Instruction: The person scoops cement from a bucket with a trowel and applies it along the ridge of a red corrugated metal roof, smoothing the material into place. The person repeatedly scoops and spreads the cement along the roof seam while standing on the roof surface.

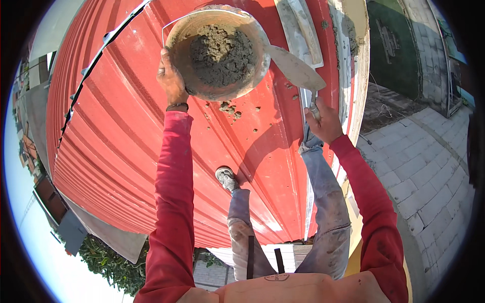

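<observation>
My left hand (172, 78) is closed on the left rim of a mud-stained bucket (181, 48), near where its thin wire handle joins. Wet grey mortar (222, 55) lies inside, partly in shade. The fingers of my right hand (325, 121) are wrapped round the handle of a pointed trowel (295, 68). Its blade carries a thin grey film and points left, with the tip at the bucket's right rim; whether they touch I cannot tell. Beyond the blade lies a long plastering float (302, 30) with a pale handle along its back.
I stand on a ribbed red metal roof (121, 101), one shoe (227, 178) planted below the bucket. Mortar crumbs (230, 109) dot the sheet. A wall edge (359, 101) runs along the right; beyond it a grey block wall (424, 177) drops away. The roof's dark edge (83, 83) curves at left.
</observation>
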Demonstrator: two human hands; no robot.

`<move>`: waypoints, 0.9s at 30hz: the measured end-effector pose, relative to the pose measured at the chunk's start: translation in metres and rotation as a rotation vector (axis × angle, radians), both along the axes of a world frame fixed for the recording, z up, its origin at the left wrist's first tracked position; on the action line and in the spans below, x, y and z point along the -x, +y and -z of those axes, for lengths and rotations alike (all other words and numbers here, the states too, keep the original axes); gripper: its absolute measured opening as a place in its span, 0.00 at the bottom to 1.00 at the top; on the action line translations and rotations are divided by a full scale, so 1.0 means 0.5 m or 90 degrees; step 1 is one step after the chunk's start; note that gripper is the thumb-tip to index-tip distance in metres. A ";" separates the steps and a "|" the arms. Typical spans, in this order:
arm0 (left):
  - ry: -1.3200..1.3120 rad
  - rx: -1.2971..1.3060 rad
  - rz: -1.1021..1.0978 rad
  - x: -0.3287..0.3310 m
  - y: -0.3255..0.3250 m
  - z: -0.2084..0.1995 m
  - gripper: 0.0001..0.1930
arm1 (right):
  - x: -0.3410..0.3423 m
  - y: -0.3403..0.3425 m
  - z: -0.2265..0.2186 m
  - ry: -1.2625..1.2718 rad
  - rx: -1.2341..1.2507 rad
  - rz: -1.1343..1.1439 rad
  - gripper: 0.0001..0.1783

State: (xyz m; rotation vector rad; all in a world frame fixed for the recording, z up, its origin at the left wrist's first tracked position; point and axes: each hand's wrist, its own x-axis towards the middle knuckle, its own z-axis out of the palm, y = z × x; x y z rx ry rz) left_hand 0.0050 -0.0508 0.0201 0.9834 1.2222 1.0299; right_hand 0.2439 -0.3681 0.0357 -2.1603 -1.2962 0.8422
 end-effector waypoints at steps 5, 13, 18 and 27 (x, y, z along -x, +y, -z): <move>-0.091 0.036 -0.050 0.052 -0.018 0.083 0.27 | 0.091 -0.154 0.158 0.061 0.135 -0.149 0.15; 0.666 -0.432 0.237 0.166 -0.310 0.308 0.27 | 0.471 -0.184 0.436 0.228 0.104 0.397 0.12; 0.764 -0.459 0.477 0.179 -0.304 0.334 0.29 | 0.651 -0.096 0.443 0.408 0.002 0.541 0.12; 0.641 -0.402 0.447 0.170 -0.362 0.361 0.32 | 0.615 0.015 0.318 0.390 0.110 0.356 0.15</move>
